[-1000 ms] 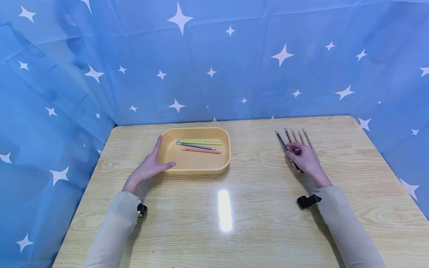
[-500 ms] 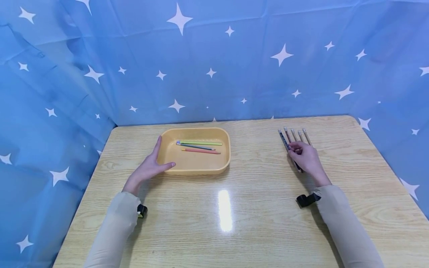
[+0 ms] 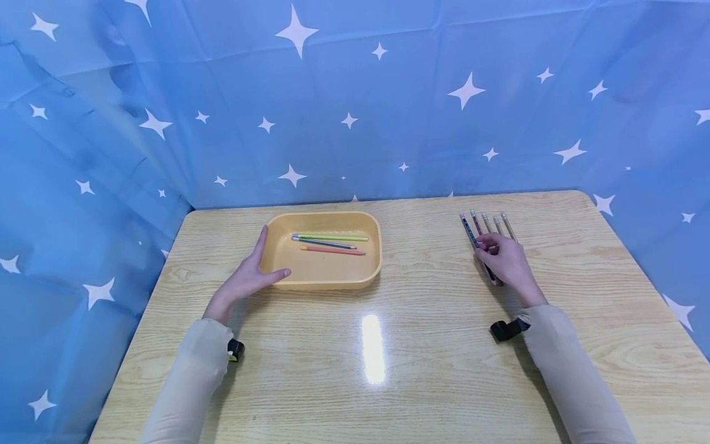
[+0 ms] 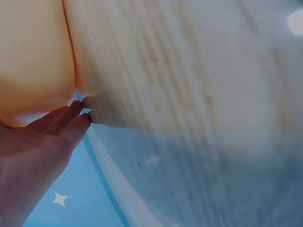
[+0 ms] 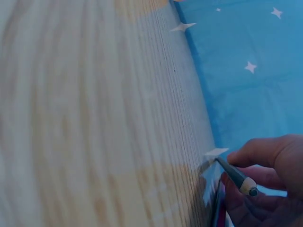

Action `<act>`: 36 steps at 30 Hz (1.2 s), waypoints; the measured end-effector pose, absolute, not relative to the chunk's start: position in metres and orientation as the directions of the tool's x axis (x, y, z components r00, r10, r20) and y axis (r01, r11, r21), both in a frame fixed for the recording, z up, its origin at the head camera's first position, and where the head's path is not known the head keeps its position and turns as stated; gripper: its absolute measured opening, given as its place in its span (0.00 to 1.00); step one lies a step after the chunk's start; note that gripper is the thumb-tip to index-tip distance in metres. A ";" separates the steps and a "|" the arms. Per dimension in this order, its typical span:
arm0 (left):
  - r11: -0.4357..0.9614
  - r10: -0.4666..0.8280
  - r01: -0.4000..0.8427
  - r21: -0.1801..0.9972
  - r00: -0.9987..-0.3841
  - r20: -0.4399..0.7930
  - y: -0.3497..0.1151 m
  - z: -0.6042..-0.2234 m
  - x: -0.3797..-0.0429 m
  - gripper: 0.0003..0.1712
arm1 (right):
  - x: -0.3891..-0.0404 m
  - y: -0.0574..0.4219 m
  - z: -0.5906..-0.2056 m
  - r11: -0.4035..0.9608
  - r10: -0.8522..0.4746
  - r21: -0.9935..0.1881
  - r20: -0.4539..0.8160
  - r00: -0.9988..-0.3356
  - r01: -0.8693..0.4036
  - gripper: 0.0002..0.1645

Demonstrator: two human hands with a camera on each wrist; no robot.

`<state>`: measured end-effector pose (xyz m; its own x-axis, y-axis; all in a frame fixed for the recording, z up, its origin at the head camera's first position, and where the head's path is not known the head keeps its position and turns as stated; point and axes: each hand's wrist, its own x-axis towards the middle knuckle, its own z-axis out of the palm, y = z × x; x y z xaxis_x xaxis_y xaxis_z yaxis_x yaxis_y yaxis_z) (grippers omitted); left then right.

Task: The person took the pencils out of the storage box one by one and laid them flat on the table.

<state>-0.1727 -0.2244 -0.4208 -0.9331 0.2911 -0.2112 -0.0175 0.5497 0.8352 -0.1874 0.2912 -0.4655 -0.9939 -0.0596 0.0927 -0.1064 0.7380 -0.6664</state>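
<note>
A tan plastic tray [image 3: 327, 285] stands at the back left of the table. Against its left front corner rests my left hand [image 3: 244, 277], thumb spread from straight fingers; the left wrist view has these fingers along the tray's outer wall [image 4: 33, 52]. Inside lie a green pencil [image 3: 338, 237], a dark blue-grey pencil [image 3: 327, 244] and a red pencil [image 3: 333, 250]. Farther right, my right hand [image 3: 506, 259] pinches a dark patterned pencil [image 3: 468, 230] between thumb and fingers, its sharpened tip [image 5: 248, 185] facing the right wrist camera. The hand partly hides a dark red pencil [image 3: 475, 221] and several gold-coloured pencils [image 3: 509, 227].
The wooden table [image 3: 421, 345] has a bright light reflection [image 3: 373, 348] near its middle. A blue curtain with white stars [image 3: 388, 123] hangs behind the table and at its sides. A black wrist camera [image 3: 507, 330] sits at each sleeve cuff.
The dark patterned pencil has shifted slightly right, closer to the pencils beside it, along with the right hand. Over the last half second little differs. My left hand and the tray stay put.
</note>
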 end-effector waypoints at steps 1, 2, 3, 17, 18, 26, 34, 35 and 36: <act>0.549 0.291 -0.017 0.836 -0.933 -0.211 -0.224 -0.421 -0.173 0.61 | -0.187 0.291 -0.466 0.740 -0.058 -0.665 0.092 -0.994 -0.105 0.18; 0.545 0.291 -0.022 0.838 -0.932 -0.214 -0.222 -0.416 -0.170 0.61 | -0.187 0.291 -0.466 0.740 -0.057 -0.665 0.089 -0.994 -0.102 0.18; 0.546 0.292 -0.021 0.838 -0.932 -0.214 -0.222 -0.416 -0.170 0.61 | -0.187 0.291 -0.466 0.739 -0.056 -0.666 0.088 -0.995 -0.101 0.18; 0.550 0.280 -0.009 0.835 -0.940 -0.195 -0.236 -0.451 -0.184 0.64 | -0.190 0.292 -0.467 0.763 -0.054 -0.638 0.099 -0.994 -0.105 0.16; 0.549 0.281 -0.012 0.836 -0.939 -0.198 -0.235 -0.448 -0.183 0.64 | -0.190 0.291 -0.467 0.769 -0.056 -0.631 0.099 -0.994 -0.106 0.16; 0.547 0.288 -0.022 0.837 -0.933 -0.214 -0.222 -0.415 -0.169 0.61 | -0.195 0.288 -0.466 0.794 -0.073 -0.599 0.067 -0.995 -0.099 0.16; 0.541 0.289 -0.025 0.841 -0.933 -0.213 -0.221 -0.413 -0.168 0.60 | -0.196 0.290 -0.467 0.771 -0.060 -0.629 0.086 -0.995 -0.101 0.15; 0.539 0.289 -0.025 0.842 -0.933 -0.213 -0.221 -0.414 -0.169 0.60 | -0.195 0.290 -0.467 0.765 -0.058 -0.635 0.095 -0.994 -0.105 0.14; 0.539 0.290 -0.024 0.842 -0.933 -0.213 -0.221 -0.414 -0.169 0.60 | -0.195 0.290 -0.467 0.760 -0.054 -0.641 0.107 -0.993 -0.111 0.14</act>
<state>-0.1686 -0.2208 -0.4138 -0.9333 0.2895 -0.2126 -0.0244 0.5393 0.8417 -0.1948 0.2903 -0.4665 -0.9928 -0.0541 0.1073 -0.1107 0.7596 -0.6409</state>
